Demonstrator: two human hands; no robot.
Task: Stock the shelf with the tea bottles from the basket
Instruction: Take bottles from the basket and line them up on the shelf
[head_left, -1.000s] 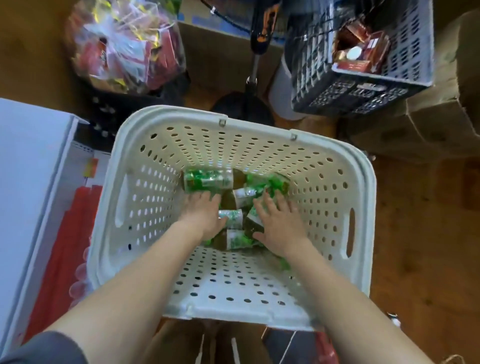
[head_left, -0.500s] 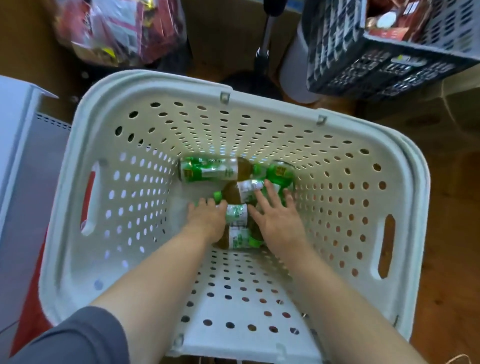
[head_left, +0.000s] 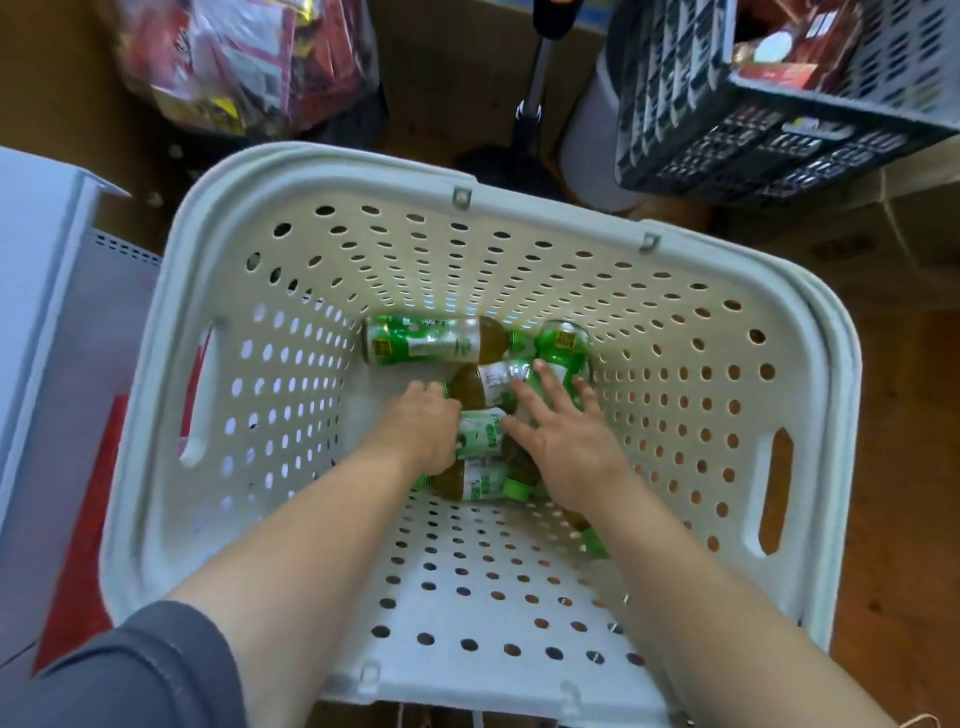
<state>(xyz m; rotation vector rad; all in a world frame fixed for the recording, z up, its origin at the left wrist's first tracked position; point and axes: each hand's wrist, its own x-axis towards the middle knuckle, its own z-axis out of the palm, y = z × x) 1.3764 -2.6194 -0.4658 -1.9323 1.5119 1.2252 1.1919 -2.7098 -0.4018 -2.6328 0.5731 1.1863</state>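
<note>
Green-labelled plastic tea bottles lie on their sides at the bottom of the white perforated plastic basket. The left hand curls its grip around one bottle there. The right hand rests with fingers spread flat on the bottles beside it.

We had only one view, the wide-angle camera worn on the head. It looked steeply down and a little forward, straight into the white perforated basket, which lay near and filled most of the picture. Both forearms entered from the lower edge and ran away from the lens toward the basket's floor. The lens bent the rim outward. Along the top edge the view reached a dark crate beyond.
</note>
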